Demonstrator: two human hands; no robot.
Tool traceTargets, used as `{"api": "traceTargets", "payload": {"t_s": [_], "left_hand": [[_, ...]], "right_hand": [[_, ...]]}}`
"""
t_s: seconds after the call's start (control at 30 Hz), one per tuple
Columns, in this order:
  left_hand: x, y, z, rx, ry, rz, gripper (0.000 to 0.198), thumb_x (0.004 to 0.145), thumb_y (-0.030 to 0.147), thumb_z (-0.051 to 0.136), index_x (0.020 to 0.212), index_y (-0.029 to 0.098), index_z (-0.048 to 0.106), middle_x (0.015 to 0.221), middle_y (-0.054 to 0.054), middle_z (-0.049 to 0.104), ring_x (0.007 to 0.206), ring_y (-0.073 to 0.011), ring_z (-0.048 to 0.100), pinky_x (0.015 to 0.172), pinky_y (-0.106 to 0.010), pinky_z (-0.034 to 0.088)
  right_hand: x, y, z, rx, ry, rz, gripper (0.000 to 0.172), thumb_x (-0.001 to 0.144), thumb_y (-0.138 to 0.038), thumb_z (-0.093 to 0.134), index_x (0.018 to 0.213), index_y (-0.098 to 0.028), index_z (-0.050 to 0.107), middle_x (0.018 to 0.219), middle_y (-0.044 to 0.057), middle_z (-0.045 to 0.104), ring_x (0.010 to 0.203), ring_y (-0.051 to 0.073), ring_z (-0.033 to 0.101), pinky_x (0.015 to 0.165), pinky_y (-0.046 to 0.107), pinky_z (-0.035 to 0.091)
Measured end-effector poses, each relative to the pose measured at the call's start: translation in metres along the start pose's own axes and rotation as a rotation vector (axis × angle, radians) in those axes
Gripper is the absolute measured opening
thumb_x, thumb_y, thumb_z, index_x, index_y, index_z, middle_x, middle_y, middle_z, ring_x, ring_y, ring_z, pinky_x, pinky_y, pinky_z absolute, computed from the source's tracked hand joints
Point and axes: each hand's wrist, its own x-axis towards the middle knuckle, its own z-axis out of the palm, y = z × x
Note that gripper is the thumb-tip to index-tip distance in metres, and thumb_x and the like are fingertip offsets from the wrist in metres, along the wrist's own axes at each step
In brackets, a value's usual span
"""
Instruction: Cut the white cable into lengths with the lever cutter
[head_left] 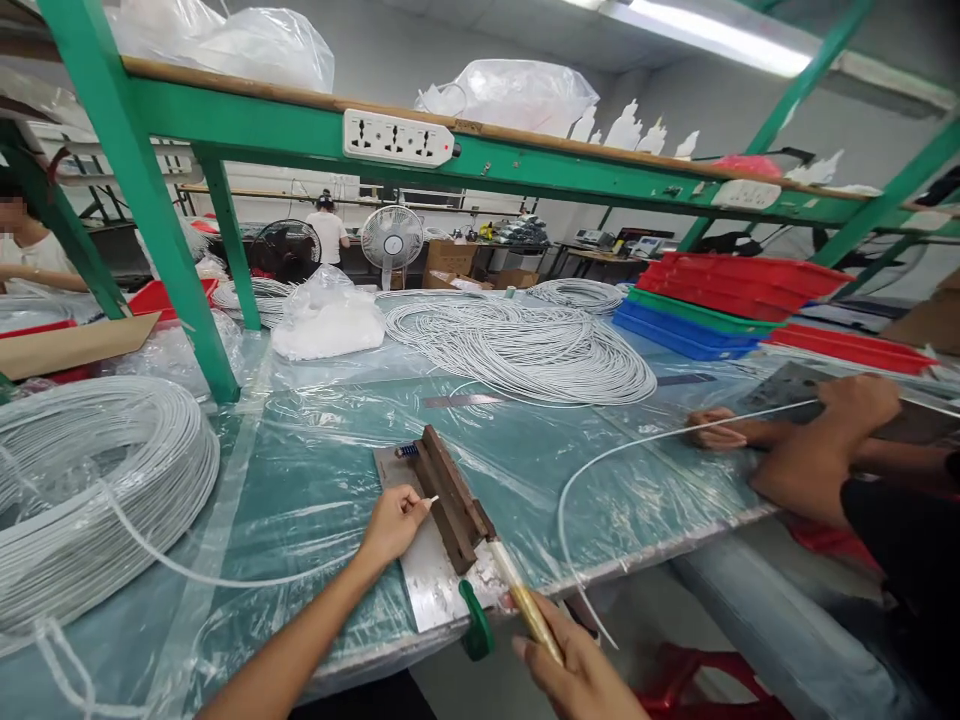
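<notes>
Pinched in my left hand (pixel 396 522) is the end of a white cable (pixel 247 582), its tip sticking out past the fingers towards a brown metal cutter (pixel 444 490). The cable runs back left to a large coil (pixel 97 490). My right hand (pixel 574 655) is wrapped round the cutter's long handle (pixel 523 590), which points down towards me from the near end of the tool. Under the cutter lies a metal plate (pixel 427 590), with a green clamp (pixel 476 622) at the table edge. A blue spring (pixel 407 451) shows at the cutter's far end.
A loose pile of white cable (pixel 525 350) lies at the back. Stacked red, green and blue trays (pixel 712 305) stand to the right. A co-worker's hands (pixel 859 400) hold a white cable at the right. A green shelf frame (pixel 300 125) crosses overhead, with a post at left.
</notes>
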Motion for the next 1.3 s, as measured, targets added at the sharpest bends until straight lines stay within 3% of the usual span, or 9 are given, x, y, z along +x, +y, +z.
{"api": "traceTargets", "payload": {"t_s": [0.1, 0.2, 0.27, 0.4, 0.6, 0.8, 0.97, 1.17, 1.3], "left_hand": [[-0.01, 0.014, -0.013, -0.055, -0.039, 0.023, 0.049, 0.065, 0.064, 0.055, 0.056, 0.019, 0.039, 0.05, 0.007, 0.032, 0.05, -0.0079, 0.029, 0.05, -0.022, 0.021], [-0.022, 0.028, -0.024, -0.118, -0.075, 0.044, 0.053, 0.062, 0.069, 0.057, 0.06, 0.018, 0.044, 0.054, 0.006, 0.034, 0.052, -0.0081, 0.03, 0.052, -0.022, 0.022], [-0.029, 0.033, -0.029, -0.158, -0.093, 0.043, 0.054, 0.059, 0.069, 0.061, 0.06, 0.017, 0.046, 0.054, 0.006, 0.035, 0.053, -0.008, 0.03, 0.053, -0.022, 0.022], [-0.042, 0.036, -0.031, -0.185, -0.122, 0.021, 0.051, 0.064, 0.066, 0.06, 0.062, 0.017, 0.046, 0.051, 0.007, 0.035, 0.05, -0.0076, 0.03, 0.051, -0.022, 0.022], [-0.058, 0.04, -0.03, -0.202, -0.134, -0.015, 0.052, 0.065, 0.068, 0.059, 0.064, 0.017, 0.048, 0.049, 0.007, 0.036, 0.047, -0.0074, 0.033, 0.049, -0.022, 0.023], [-0.064, 0.046, -0.036, -0.306, -0.1, -0.122, 0.062, 0.06, 0.073, 0.058, 0.08, 0.014, 0.061, 0.046, 0.009, 0.028, 0.044, -0.0064, 0.024, 0.046, -0.021, 0.018], [-0.066, 0.057, -0.048, -0.335, 0.002, -0.112, 0.064, 0.063, 0.073, 0.056, 0.084, 0.013, 0.063, 0.045, 0.009, 0.027, 0.043, -0.0062, 0.02, 0.045, -0.021, 0.015], [-0.07, 0.093, -0.069, -0.564, 0.304, 0.084, 0.045, 0.074, 0.058, 0.061, 0.087, 0.015, 0.06, 0.049, 0.008, 0.032, 0.046, -0.0059, 0.023, 0.044, -0.018, 0.021], [-0.071, 0.125, -0.067, -0.729, 0.48, 0.345, 0.03, 0.082, 0.047, 0.058, 0.083, 0.017, 0.059, 0.047, 0.007, 0.032, 0.045, -0.006, 0.027, 0.045, -0.017, 0.027]], "right_hand": [[-0.004, -0.028, -0.017, 0.079, -0.12, 0.137, 0.069, 0.075, -0.05, 0.057, 0.134, -0.018, 0.041, 0.061, -0.001, 0.051, 0.038, 0.01, 0.04, 0.043, 0.022, 0.032], [0.004, -0.081, -0.042, 0.216, -0.239, 0.11, 0.087, 0.069, -0.056, 0.062, 0.142, -0.022, 0.027, 0.07, 0.0, 0.056, 0.036, 0.006, 0.037, 0.041, 0.022, 0.03], [0.019, -0.121, -0.055, 0.291, -0.303, 0.052, 0.078, 0.072, -0.063, 0.055, 0.136, -0.021, 0.038, 0.076, 0.004, 0.058, 0.043, 0.009, 0.044, 0.043, 0.023, 0.036], [0.076, -0.191, -0.06, 0.447, -0.344, -0.057, 0.067, 0.087, -0.066, 0.017, 0.1, -0.015, 0.058, 0.076, 0.01, 0.06, 0.055, 0.013, 0.054, 0.054, 0.023, 0.046], [0.191, -0.243, -0.02, 0.451, -0.296, -0.242, 0.064, 0.087, -0.068, 0.02, 0.11, -0.016, 0.049, 0.094, 0.014, 0.068, 0.085, 0.022, 0.066, 0.072, 0.029, 0.052], [0.268, -0.245, 0.021, 0.39, -0.196, -0.228, 0.056, 0.089, -0.064, 0.025, 0.106, -0.017, 0.049, 0.092, 0.012, 0.069, 0.081, 0.018, 0.067, 0.07, 0.026, 0.051], [0.285, -0.239, 0.038, 0.332, -0.156, -0.261, 0.046, 0.091, -0.05, 0.04, 0.121, -0.014, 0.043, 0.093, 0.013, 0.068, 0.078, 0.016, 0.065, 0.068, 0.024, 0.049], [0.216, -0.205, 0.048, 0.257, -0.202, -0.46, 0.047, 0.089, -0.025, 0.05, 0.133, -0.02, 0.036, 0.077, 0.0, 0.064, 0.061, 0.009, 0.058, 0.062, 0.019, 0.045], [0.131, -0.15, 0.064, 0.113, -0.782, -0.43, 0.048, 0.074, -0.026, 0.065, 0.119, -0.015, 0.052, 0.065, -0.001, 0.061, 0.048, 0.011, 0.057, 0.051, 0.022, 0.046]]}}
